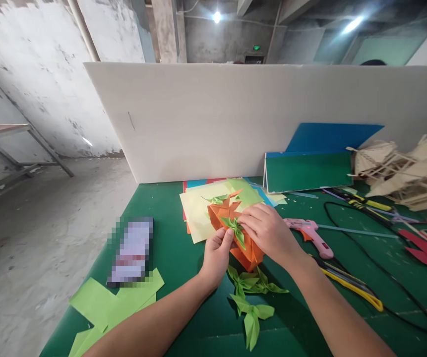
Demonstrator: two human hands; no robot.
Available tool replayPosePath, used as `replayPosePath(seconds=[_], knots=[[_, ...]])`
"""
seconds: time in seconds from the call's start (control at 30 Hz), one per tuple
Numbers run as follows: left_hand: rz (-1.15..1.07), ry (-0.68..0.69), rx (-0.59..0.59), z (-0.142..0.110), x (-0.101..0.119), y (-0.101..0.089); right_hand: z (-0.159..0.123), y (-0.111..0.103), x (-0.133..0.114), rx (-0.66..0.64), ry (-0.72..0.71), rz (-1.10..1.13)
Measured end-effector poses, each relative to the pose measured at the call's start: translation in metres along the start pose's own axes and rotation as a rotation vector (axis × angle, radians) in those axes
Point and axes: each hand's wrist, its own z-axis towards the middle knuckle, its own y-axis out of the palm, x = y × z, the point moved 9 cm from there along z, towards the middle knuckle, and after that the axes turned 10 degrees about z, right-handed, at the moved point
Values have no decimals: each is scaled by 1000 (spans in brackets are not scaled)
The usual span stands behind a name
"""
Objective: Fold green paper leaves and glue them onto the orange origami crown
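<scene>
Over the green table, my left hand (pixel 217 250) pinches the near left edge of a folded orange paper piece (pixel 252 250), its thumb at a small green folded-paper flower (pixel 234 229) lying on top. From the other side, the bent fingers of my right hand (pixel 267 229) close at that same green flower; its fingertips are partly hidden. More green folded-paper flowers (pixel 252 311) lie just below the orange piece. Another green folded shape (pixel 216 199) shows at its far side, above a stack of coloured paper sheets (pixel 194 215).
On the right lie a pink glue gun (pixel 315 235), a yellow-and-black utility knife (pixel 354 285), a black cable (pixel 377 270) and a wooden stick model (pixel 410 173). A blurred phone (pixel 133 250) and green paper squares (pixel 97 300) are at left. A white board (pixel 198 124) stands behind.
</scene>
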Motion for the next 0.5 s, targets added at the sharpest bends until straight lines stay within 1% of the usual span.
replayPosePath(seconds=[0.5], knots=[[16, -9, 18, -1, 1, -1, -1, -1, 1, -9, 18, 28]])
